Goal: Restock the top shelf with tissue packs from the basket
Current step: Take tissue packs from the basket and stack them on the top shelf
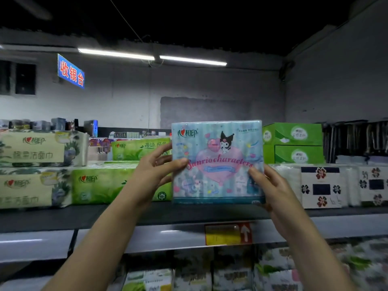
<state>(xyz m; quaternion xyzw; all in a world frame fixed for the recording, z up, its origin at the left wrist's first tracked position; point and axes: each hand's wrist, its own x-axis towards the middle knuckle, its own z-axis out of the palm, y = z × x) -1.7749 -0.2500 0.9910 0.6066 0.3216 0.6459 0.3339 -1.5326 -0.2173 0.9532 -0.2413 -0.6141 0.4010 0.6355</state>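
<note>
A pale blue tissue pack with a pink heart and cartoon characters stands upright on the dark top shelf. My left hand grips its left edge, thumb on the front. My right hand holds its lower right corner. The pack sits between green tissue packs on the left and white flowered packs on the right. The basket is not in view.
Beige packs are stacked at the far left, green boxes behind on the right. A red and yellow price tag hangs on the shelf's front rail. More tissue packs fill the shelf below.
</note>
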